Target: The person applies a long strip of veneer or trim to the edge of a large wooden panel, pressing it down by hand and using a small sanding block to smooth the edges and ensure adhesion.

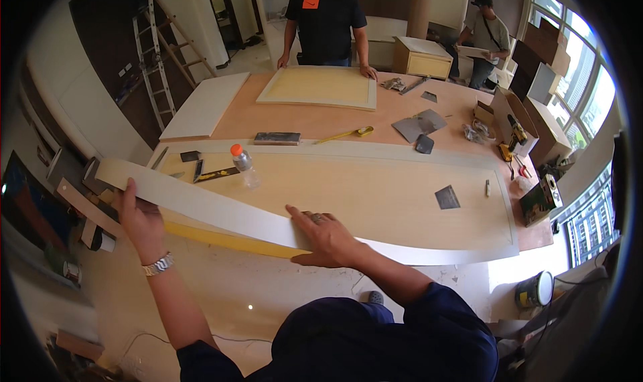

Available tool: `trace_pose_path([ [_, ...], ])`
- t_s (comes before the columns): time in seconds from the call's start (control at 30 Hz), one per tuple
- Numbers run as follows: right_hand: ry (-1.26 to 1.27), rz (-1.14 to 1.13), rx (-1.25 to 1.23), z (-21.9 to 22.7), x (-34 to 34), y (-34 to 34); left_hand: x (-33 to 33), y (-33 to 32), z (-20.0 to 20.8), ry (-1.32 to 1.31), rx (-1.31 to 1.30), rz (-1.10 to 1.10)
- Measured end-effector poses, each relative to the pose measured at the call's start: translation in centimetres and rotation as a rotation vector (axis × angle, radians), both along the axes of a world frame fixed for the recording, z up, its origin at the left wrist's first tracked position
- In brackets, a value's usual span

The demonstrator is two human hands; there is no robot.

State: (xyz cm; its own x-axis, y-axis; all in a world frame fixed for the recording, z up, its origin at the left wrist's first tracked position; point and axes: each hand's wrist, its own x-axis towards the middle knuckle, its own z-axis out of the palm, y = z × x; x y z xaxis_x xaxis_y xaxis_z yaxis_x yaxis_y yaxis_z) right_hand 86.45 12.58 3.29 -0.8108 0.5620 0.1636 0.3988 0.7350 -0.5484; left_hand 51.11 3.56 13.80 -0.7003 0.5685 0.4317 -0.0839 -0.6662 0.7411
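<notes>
– Navy-blue short-sleeved shirt (382, 342) lies nearest the camera. What is under inspection beyond it?

– One long, thin, smooth white strip (224, 211), material not confirmed. Its left part stands raised and curved beside a broad, pale wood-toned rectangular panel (348, 194) on the desk (402, 111); its right part runs along the panel's near edge.

– Expected handling?

– Judged light and springy, floppy over its length, liable to crease if bent sharply. Its face may slide under dry fingers. Advised hold: by the long edges close to the raised end, with a second support at mid-length.

– Pose of the hands?

– Left hand (142, 222): forearm extended forward, a silver-toned metal-link watch (158, 264) at the wrist. Fingers appear to pinch the strip's lower edge near the raised end; part of the grasp is hidden, so firmness cannot be determined. Right hand (328, 240): forearm reaching in from the right, palm down across the strip around mid-length, fingers extended, thumb spread apart, closed around nothing.
</notes>
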Motion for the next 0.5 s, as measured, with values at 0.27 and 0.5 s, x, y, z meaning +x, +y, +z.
trace_pose_path([
  [0.27,0.216,-0.278,-0.062,1.3,-3.3,-2.9,-4.3,-1.1,-1.3,-0.013,-0.041,-0.229],
  [0.5,0.039,-0.381,-0.107,2.6,-5.0,-2.6,-16.0,0.3,-4.0,-0.192,-0.094,-0.063],
])
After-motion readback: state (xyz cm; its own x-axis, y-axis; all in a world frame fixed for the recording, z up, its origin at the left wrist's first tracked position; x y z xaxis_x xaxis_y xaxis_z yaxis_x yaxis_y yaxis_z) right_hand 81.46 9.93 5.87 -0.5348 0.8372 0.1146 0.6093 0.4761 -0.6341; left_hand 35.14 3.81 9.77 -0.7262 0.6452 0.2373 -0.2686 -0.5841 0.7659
